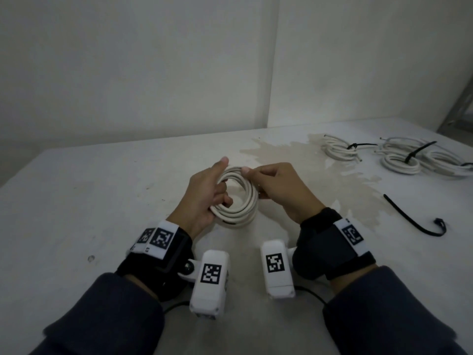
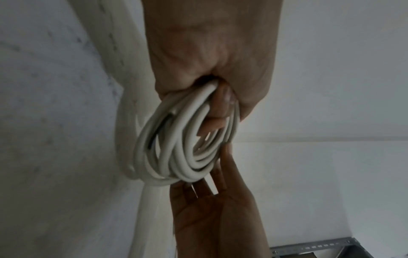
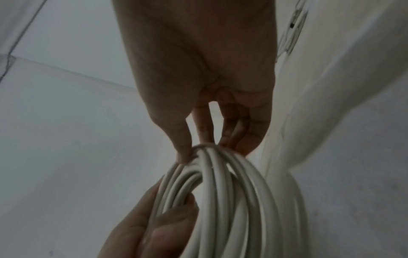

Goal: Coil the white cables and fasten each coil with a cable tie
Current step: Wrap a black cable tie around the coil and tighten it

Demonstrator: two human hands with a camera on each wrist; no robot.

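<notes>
Both grips clamped on round white cable coil (image 1: 236, 198): left hand (image 1: 204, 193), right hand (image 1: 279, 188). Right of coil on stained table (image 1: 102, 201): tied coils (image 1: 341, 149), loose black cable tie (image 1: 412, 217).

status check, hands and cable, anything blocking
Left hand grips round white cable coil; right hand pinches its top edge. No tie on it yet. Loose black cable tie on white table, nothing blocking.

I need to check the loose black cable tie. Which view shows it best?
The head view: the loose black cable tie lies whole on the table, right of both hands. Neither wrist view shows it.
</notes>
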